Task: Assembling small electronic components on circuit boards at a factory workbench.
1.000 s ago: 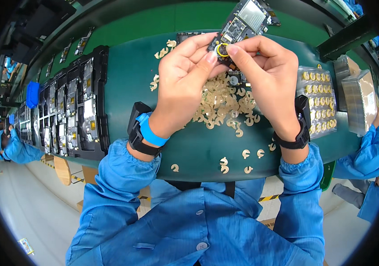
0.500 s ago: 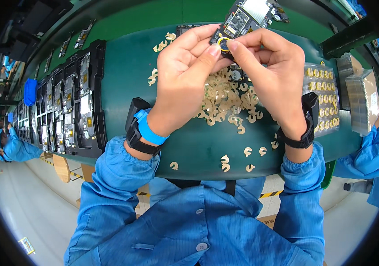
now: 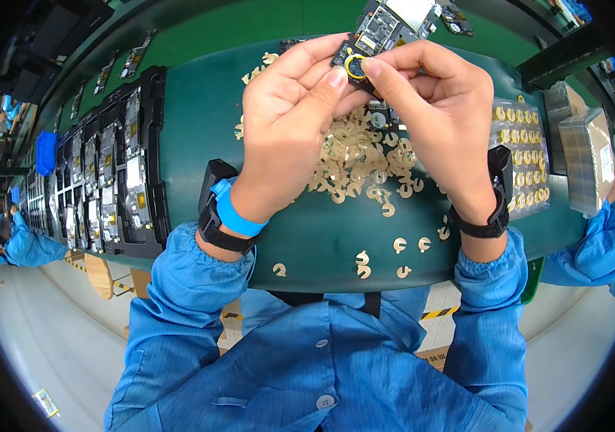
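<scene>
A dark circuit board (image 3: pixel 379 30) with a silver shield is held up and tilted at the far side of the table. My left hand (image 3: pixel 289 108) grips its near-left end, thumb on top and fingers beneath. On that end sits a round coin-cell-like part (image 3: pixel 356 67) with a yellow rim. My right hand (image 3: pixel 441 108) is closed on the board's right edge, its thumb tip pressed against the yellow-rimmed part. The right fingertips are hidden behind the board. Below the hands lies a loose pile of beige C-shaped pieces (image 3: pixel 358 162).
Left stands a black tray (image 3: pixel 150 144) of circuit boards, with a blue bin (image 3: pixel 47 153) beyond. Right, a clear tray (image 3: pixel 520 158) holds yellow round parts beside plastic-wrapped boxes (image 3: pixel 587 158). Another board (image 3: pixel 382 117) lies under my hands. Co-workers in blue sit at both sides.
Both hands and the board have shifted slightly left. My left thumb has drawn back a little from the yellow-rimmed part, while the right thumb stays against it.
</scene>
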